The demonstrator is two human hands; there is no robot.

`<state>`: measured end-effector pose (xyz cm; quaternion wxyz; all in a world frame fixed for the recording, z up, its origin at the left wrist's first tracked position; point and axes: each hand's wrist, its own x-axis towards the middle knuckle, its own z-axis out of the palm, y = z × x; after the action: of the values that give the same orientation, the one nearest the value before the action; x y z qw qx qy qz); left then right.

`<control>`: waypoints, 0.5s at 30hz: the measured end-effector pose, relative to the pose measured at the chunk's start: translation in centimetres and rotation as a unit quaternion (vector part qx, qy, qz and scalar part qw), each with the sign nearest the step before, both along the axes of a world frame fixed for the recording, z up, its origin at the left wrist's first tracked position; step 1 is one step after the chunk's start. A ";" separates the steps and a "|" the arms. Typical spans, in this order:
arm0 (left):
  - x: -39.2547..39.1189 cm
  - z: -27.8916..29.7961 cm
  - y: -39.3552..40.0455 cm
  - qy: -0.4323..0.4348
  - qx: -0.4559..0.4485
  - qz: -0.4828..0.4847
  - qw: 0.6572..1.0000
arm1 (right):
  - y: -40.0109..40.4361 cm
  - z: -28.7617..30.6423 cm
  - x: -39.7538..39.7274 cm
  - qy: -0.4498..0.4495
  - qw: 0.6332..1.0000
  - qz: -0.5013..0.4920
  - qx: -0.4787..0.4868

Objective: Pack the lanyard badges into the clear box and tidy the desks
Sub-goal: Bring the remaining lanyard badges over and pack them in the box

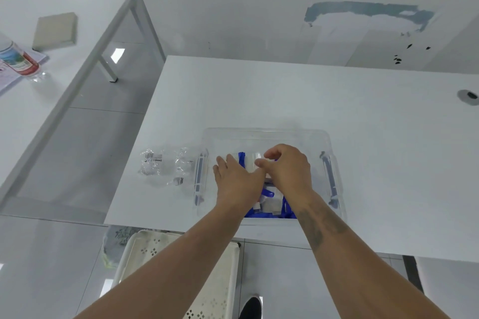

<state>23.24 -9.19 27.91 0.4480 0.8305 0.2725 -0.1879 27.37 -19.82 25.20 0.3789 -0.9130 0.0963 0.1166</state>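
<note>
Clear box (269, 134) | long axis left-right | both hands (238, 179) inside

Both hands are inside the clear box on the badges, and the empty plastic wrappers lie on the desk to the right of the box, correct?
Not quite. The head view shows the plastic wrappers left of the clear box, not right. The rest holds: left hand and right hand are in the box on the badges.
</note>
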 end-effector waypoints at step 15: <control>-9.7 5.1 10.8 -0.257 -0.046 -0.021 0.965 | 4.3 7.7 -10.8 -0.122 0.983 -0.019 0.135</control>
<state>13.53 1.63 33.01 0.5365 0.8350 0.1218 0.0105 16.59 -15.53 32.92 0.5097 -0.8589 0.0497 0.0091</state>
